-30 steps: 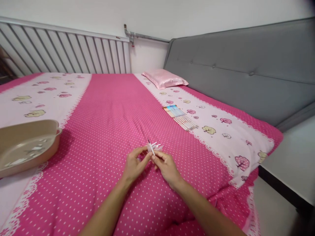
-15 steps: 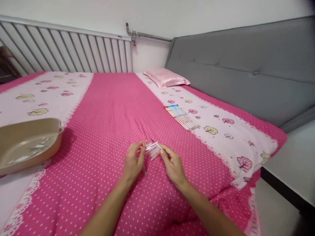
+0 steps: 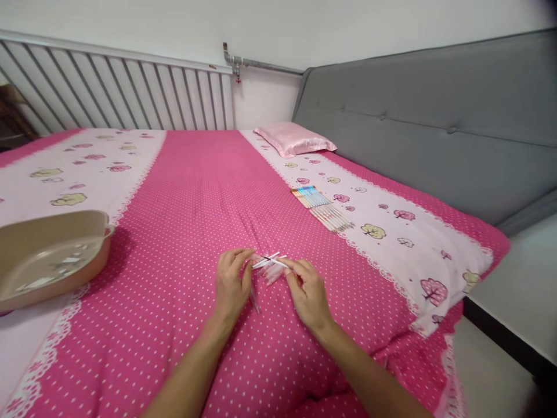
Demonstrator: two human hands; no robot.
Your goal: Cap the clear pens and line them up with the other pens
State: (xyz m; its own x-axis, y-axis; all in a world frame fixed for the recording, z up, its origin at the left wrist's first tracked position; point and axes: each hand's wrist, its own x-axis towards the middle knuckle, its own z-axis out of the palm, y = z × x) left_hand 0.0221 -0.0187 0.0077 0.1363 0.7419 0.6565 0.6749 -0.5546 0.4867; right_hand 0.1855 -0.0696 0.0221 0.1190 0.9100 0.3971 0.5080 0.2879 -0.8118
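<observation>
My left hand (image 3: 232, 276) is closed, thumb and fingers pinching thin white sticks (image 3: 258, 264) that point to the right. In a pinch too, my right hand (image 3: 307, 288) holds a thin white stick with a dark tip (image 3: 278, 262), like a pen refill, its tip angled up and left. The sticks cross in the gap between my hands. Below them, several clear, pinkish thin tubes (image 3: 272, 273) lie on the bedspread. Another clear tube (image 3: 255, 302) shows beneath my left hand; whether it is held I cannot tell.
A row of slim pens (image 3: 324, 209) with orange and blue ends lies ahead to the right. At left stands a tan basin (image 3: 93, 255) with small white and dark pieces inside. A pink pillow (image 3: 296, 139) rests near the grey headboard (image 3: 418, 110); a radiator (image 3: 130, 90) lines the wall.
The dark-tipped stick in my right hand has turned lower and leftward, its tip now over the sticks in my left hand. My hands stay in nearly the same place.
</observation>
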